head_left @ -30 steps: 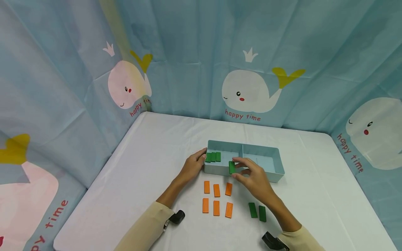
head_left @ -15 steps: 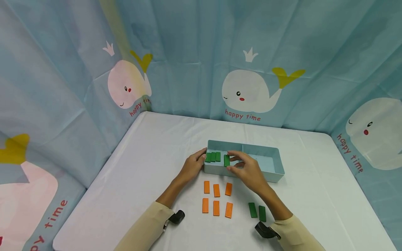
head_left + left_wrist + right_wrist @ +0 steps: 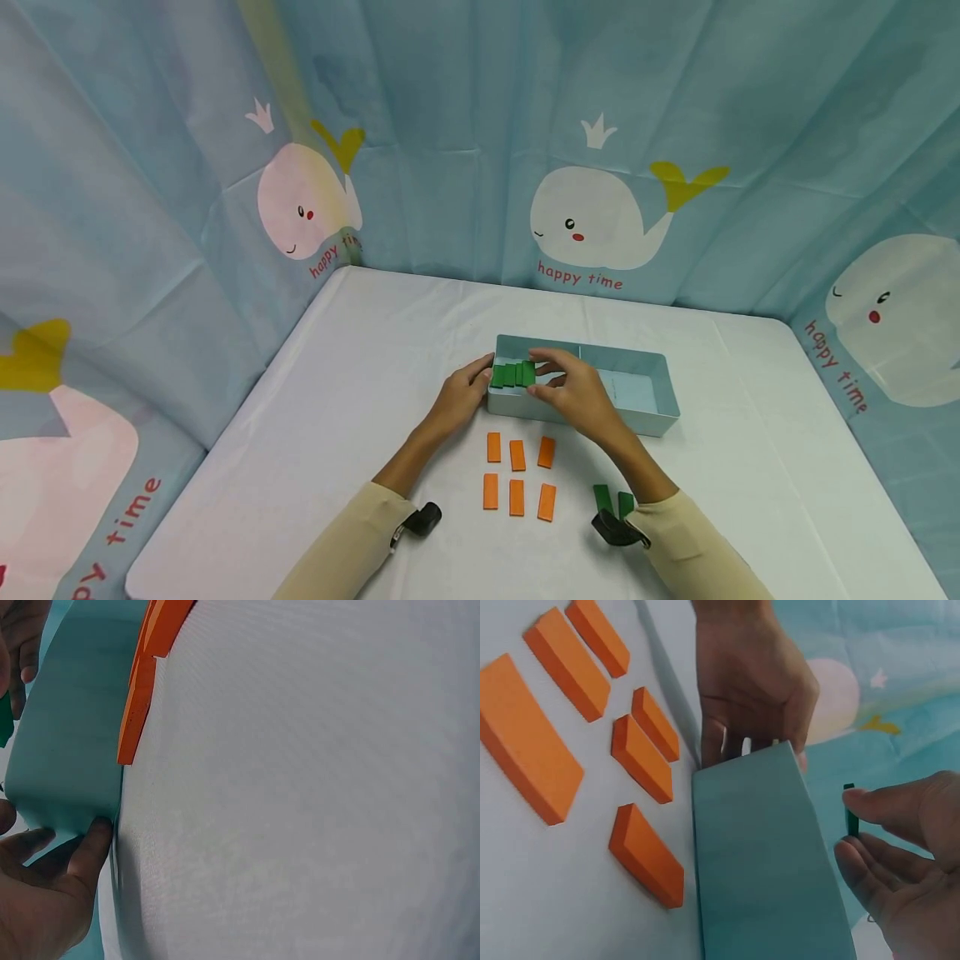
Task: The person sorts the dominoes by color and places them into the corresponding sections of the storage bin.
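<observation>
A pale blue two-compartment box point(image 3: 517, 406) stands on the white table. My left hand point(image 3: 459, 400) holds its left end; in the left wrist view the fingers point(image 3: 91, 851) lie against the end wall. My right hand point(image 3: 576, 392) pinches a thin green block point(image 3: 528, 374) between thumb and fingers, inside the left compartment. That block is beside a row of three green blocks point(image 3: 509, 375) along the left side. In the right wrist view the pinched green block point(image 3: 851, 810) shows edge-on, beyond the box wall point(image 3: 765, 877).
Several orange blocks point(image 3: 517, 497) lie in two rows in front of the box. Two more green blocks point(image 3: 603, 497) lie to the right, partly covered by the right wrist camera point(image 3: 617, 528). A whale-print curtain point(image 3: 450, 192) stands around the table.
My right hand has moved left with the green block, from over the box's front wall to the row of green blocks. The left hand has stayed at the box's end.
</observation>
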The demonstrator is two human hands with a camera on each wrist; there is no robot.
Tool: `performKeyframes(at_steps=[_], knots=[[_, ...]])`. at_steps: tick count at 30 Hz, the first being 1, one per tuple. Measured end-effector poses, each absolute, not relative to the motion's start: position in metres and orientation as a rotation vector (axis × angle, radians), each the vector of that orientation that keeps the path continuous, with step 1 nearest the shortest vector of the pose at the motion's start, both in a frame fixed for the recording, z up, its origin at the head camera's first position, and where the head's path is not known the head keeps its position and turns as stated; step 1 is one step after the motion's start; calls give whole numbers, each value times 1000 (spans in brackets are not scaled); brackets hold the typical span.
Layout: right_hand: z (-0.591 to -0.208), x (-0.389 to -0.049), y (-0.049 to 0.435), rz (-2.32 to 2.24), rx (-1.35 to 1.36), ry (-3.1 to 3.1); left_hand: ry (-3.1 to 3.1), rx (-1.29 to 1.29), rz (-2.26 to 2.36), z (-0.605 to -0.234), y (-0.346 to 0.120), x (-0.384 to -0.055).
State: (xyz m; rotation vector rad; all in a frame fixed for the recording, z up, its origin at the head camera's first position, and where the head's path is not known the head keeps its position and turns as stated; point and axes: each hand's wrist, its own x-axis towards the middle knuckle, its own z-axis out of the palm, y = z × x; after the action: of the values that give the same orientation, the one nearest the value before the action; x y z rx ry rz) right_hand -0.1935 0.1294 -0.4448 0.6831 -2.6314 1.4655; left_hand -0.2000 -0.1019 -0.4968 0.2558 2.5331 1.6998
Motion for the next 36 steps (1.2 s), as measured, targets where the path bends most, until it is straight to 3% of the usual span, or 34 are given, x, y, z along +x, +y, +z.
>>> performKeyframes(at_steps=[22,36], knots=[[-446,-224,105,1486,606,-2864,2529,276,1704,-497,-104,-200],[-454,-241,99,1459,758,-2974,2521,288,1706,-496,-103,-199]])
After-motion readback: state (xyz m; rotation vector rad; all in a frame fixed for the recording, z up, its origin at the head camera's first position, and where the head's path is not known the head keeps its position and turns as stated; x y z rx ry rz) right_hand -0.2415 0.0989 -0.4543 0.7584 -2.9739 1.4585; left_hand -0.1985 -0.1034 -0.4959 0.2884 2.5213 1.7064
